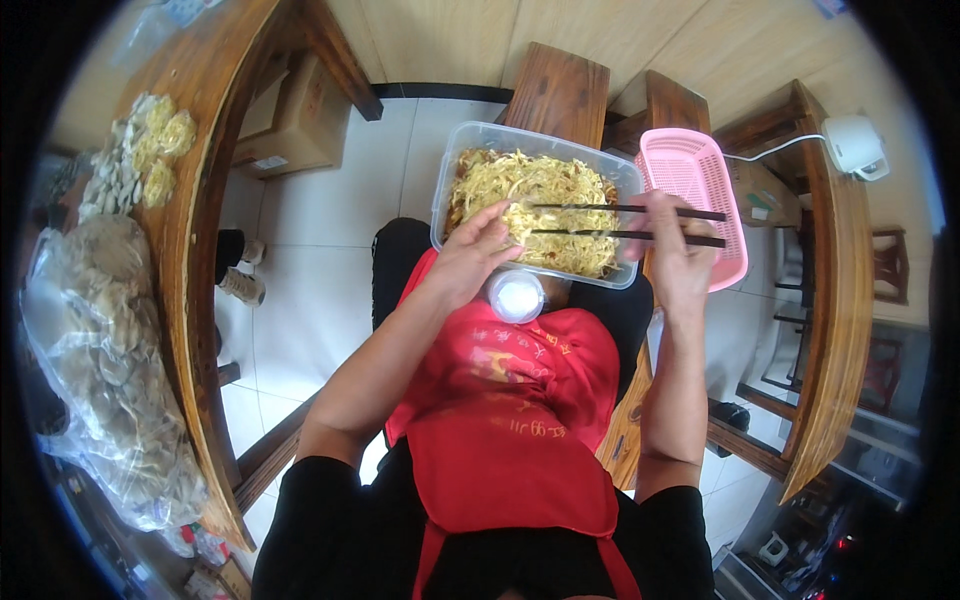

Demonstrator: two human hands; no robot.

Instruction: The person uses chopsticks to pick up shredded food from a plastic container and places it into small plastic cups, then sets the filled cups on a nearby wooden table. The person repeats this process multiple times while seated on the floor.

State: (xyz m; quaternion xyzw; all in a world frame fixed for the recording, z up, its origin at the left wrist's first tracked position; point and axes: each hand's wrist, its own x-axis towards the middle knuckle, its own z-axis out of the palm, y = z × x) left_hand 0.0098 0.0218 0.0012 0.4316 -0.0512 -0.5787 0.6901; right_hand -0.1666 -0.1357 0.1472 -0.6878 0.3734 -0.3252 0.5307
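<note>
My right hand (pixel 675 247) holds a pair of black chopsticks (pixel 630 234), which reach left over a clear plastic tub (pixel 619 280) filled with pale yellow shreds of food (pixel 551 176). Between the chopstick tips and my left hand (pixel 480 251) lies a small clump of lighter shreds; whether my left fingers grip it cannot be told. That hand is cupped over the tub's left front part, fingers apart. Just below the tub, at my lap, stands a small round container with a whitish top (pixel 516 296). A pink plastic basket (pixel 729 259) is behind and beside my right hand.
The wooden table at left (pixel 199 150) bears pale oval pieces, several yellow shredded bundles (pixel 161 135) and a clear plastic bag (pixel 112 360) of greyish-brown pieces. A wooden bench (pixel 559 90) lies beyond the tub. Another wooden table (pixel 832 322) stands at right. A person's shoes (pixel 244 285) show at left.
</note>
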